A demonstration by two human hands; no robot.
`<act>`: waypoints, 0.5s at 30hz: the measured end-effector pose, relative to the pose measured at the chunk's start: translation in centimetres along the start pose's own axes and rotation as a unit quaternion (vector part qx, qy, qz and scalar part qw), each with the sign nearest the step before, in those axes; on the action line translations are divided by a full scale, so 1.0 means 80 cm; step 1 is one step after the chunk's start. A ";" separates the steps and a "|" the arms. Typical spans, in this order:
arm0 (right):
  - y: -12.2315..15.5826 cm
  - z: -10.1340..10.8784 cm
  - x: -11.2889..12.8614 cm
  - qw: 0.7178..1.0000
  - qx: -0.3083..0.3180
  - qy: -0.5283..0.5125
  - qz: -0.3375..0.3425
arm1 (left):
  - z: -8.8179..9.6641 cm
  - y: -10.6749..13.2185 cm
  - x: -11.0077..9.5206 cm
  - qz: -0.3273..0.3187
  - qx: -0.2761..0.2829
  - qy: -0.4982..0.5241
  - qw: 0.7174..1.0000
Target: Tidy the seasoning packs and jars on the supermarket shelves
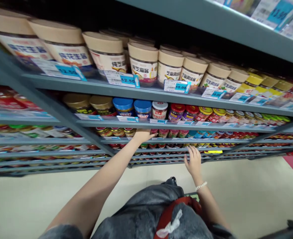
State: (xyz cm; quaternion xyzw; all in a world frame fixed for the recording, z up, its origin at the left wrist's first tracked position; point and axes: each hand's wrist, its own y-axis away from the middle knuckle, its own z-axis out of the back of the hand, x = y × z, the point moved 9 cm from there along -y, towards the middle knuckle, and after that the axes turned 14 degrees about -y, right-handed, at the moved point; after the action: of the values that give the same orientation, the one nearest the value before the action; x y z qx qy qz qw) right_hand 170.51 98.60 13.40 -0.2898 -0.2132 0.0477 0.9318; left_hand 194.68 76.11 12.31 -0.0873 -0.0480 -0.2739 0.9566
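Observation:
I stand close to a grey shop shelving unit (161,94) and look down its rows. My left hand (143,135) reaches into the third shelf down, among small jars with red lids (163,132); its fingers are hidden behind the shelf edge. My right hand (193,161) is lower, fingers spread and resting against a lower shelf rail (176,153), holding nothing. A white bead bracelet (201,186) circles that wrist.
Tan-lidded tubs (144,63) fill the top row with blue price tags (126,79) below them. Blue-lidded jars (123,106) and gold-lidded jars (101,104) sit on the second row. A pale floor (248,192) lies below. My grey clothing and a red strap (166,215) show at the bottom.

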 end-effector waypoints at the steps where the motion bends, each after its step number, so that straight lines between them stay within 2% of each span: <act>1: 0.023 0.016 -0.025 1.000 0.005 0.011 -0.022 | -0.006 -0.001 -0.001 -0.003 0.001 0.000 1.000; 3: 0.078 0.052 -0.080 0.995 -0.004 0.026 -0.098 | -0.015 -0.002 0.002 -0.013 -0.011 0.009 1.000; 5: 0.143 0.086 -0.132 0.977 -0.027 0.059 -0.204 | -0.020 -0.001 0.005 -0.034 -0.033 0.026 0.999; 8: 0.244 0.114 -0.174 0.929 -0.037 0.083 -0.357 | -0.017 -0.001 0.009 -0.073 -0.071 0.059 0.993; 10: 0.297 0.112 -0.177 0.898 -0.010 0.074 -0.434 | -0.011 -0.001 0.011 -0.091 -0.097 0.073 0.988; 12: 0.333 0.099 -0.167 0.874 0.038 0.060 -0.482 | -0.006 -0.001 0.011 -0.093 -0.113 0.077 0.986; 15: 0.373 0.067 -0.146 0.822 0.161 0.027 -0.546 | -0.001 0.006 0.006 -0.068 -0.114 0.057 0.989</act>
State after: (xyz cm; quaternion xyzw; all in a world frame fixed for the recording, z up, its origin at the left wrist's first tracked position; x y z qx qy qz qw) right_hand 158.69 123.56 -3.66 0.0271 -0.3007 -0.4431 0.8441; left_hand 195.34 76.25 12.24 -0.1768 0.0323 -0.3469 0.9205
